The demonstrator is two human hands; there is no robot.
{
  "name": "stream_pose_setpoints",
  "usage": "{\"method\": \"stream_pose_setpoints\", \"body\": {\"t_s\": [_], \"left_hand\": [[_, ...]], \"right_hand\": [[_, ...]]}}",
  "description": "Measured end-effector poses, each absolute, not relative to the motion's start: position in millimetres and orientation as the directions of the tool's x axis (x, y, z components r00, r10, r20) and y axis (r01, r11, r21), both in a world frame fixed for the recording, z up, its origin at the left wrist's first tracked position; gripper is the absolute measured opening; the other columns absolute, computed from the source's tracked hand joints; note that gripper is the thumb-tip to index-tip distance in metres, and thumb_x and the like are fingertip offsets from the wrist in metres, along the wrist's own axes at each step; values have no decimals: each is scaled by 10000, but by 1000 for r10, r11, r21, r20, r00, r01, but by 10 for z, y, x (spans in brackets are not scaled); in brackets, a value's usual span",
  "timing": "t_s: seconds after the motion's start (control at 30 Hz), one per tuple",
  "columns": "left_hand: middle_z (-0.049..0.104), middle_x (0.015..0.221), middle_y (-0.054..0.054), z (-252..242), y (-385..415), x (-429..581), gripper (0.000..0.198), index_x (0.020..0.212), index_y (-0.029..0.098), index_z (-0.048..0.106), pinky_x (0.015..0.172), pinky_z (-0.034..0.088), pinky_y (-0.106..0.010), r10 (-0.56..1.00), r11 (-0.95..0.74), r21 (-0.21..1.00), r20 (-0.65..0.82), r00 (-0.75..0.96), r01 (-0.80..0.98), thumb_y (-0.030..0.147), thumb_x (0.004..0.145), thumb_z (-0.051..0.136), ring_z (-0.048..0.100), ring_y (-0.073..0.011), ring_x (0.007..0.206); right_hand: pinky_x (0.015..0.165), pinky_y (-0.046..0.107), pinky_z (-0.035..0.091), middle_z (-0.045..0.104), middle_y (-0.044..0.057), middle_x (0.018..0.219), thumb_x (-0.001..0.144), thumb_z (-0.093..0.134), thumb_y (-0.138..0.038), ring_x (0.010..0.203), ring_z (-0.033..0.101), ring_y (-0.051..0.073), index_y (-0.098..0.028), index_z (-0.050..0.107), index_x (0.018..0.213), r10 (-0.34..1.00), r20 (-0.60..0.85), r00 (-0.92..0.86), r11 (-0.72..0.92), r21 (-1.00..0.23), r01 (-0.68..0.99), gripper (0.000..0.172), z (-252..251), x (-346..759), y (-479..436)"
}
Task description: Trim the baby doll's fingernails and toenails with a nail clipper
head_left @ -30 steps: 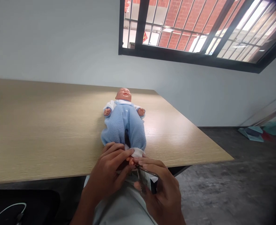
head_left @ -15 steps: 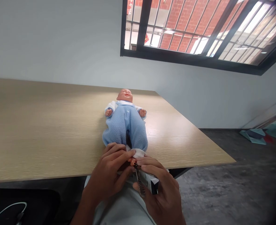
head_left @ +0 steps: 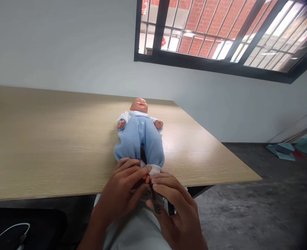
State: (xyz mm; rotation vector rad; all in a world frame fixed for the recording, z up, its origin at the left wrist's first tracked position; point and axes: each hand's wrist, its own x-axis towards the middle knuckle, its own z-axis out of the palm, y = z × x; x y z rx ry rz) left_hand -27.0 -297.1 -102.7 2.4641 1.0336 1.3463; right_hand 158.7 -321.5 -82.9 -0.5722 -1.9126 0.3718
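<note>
A baby doll [head_left: 139,137] in a blue fleece suit lies on its back on the wooden table [head_left: 51,146], head away from me, feet at the near edge. My left hand [head_left: 122,194] pinches the doll's foot below the white cuff. My right hand [head_left: 172,205] grips a small metal nail clipper [head_left: 153,198] and holds its tip against the doll's toes. The foot itself is mostly hidden by my fingers.
A white wall runs behind the table, with a black-framed barred window [head_left: 221,38] above right. The table's right edge drops to a grey floor with teal items [head_left: 289,147] far right. A white cable [head_left: 9,234] lies on a dark surface at bottom left.
My right hand has shifted slightly, its fingers closing more over the clipper. The doll and left hand have stayed put; the view shifted a little.
</note>
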Motion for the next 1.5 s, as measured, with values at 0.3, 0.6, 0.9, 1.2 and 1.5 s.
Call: {"method": "stream_pose_setpoints", "body": {"t_s": [0.3, 0.6, 0.9, 1.2, 1.5], "left_hand": [[717, 1080, -39, -1031, -2974, -271, 299, 1301, 167, 605, 1057, 335, -384, 627, -758, 431, 687, 366, 490, 206, 1009, 554, 551, -211, 1136], [714, 1059, -42, -1018, -2981, -257, 273, 1267, 176, 622, 1055, 345, -372, 648, -740, 456, 681, 340, 495, 219, 1000, 584, 559, -215, 1132], [719, 1041, -7, -1034, -2959, -259, 266, 1260, 206, 636, 1019, 386, -322, 655, -733, 477, 688, 314, 484, 195, 994, 632, 567, -167, 1092], [744, 1086, -22, -1022, -2951, -257, 252, 1278, 203, 630, 1026, 372, -352, 622, -759, 441, 709, 333, 480, 205, 1035, 563, 560, -194, 1129], [751, 1067, -32, -1033, -2955, -278, 273, 1291, 183, 636, 1000, 404, -355, 644, -746, 473, 691, 329, 468, 201, 1030, 558, 564, -206, 1115]], "right_hand": [[1025, 360, 522, 639, 62, 1061, 904, 596, 4, 1099, 600, 202, -168, 634, 1094, 536, 735, -416, 844, -464, 268, 259, -723, 1578, -3202], [1008, 376, 534, 651, 66, 1075, 924, 605, -38, 1098, 612, 213, -171, 638, 1146, 537, 749, -389, 843, -484, 232, 262, -755, 1568, -3182], [1023, 443, 569, 647, 106, 1154, 964, 667, -133, 1147, 634, 244, -156, 593, 1208, 441, 854, -276, 897, -417, 144, 255, -930, 1662, -3174], [1171, 503, 485, 644, 104, 1163, 930, 609, 23, 1204, 605, 234, -114, 654, 1068, 284, 850, -444, 929, -130, 345, 199, -935, 1612, -3181], [1112, 509, 546, 714, 79, 1092, 927, 623, -4, 1108, 647, 209, -153, 707, 1025, 291, 853, -433, 900, -90, 427, 197, -909, 1590, -3208]]}}
